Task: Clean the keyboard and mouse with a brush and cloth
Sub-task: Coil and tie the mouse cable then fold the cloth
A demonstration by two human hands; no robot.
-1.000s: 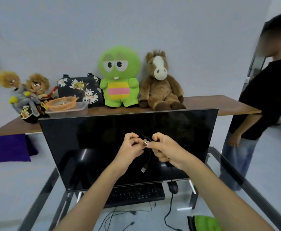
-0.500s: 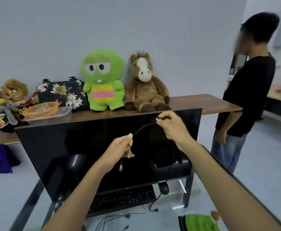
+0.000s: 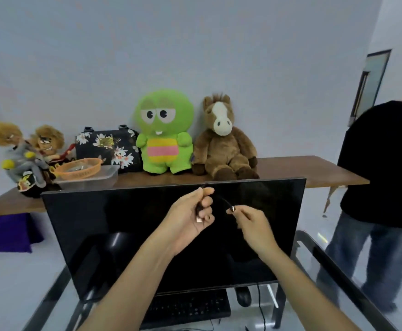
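Pale wall behind, a wooden shelf (image 3: pixel 314 167) running across it, and a glass-topped desk (image 3: pixel 333 266) in front carrying a big dark monitor (image 3: pixel 123 235). Both hands are raised in front of the monitor's upper half. Left hand (image 3: pixel 185 220) has fingers curled around a thin black cable (image 3: pixel 221 199), a metal plug end poking out below its fingers, pointing down. Right hand (image 3: pixel 252 223) pinches the cable's other end, a small metal connector, between thumb and fingertip; that end points up-left toward the left hand. The cable arcs between the two hands, long axis roughly left-right across the monitor. Keyboard (image 3: pixel 185 306) lies under the monitor's bottom edge, long axis left-right, black. Mouse (image 3: pixel 242 296) sits just right of the keyboard, below the monitor's lower right part, its cord trailing toward the viewer. Brush and cloth cannot be made out. Above the monitor on the shelf: a green plush (image 3: pixel 163 132), a brown horse plush (image 3: pixel 222 139), a floral bag (image 3: pixel 107 146), an orange basket (image 3: pixel 79 167) in a clear tub, two dolls at far left. A person in a black shirt (image 3: pixel 381 163) stands right of the monitor.
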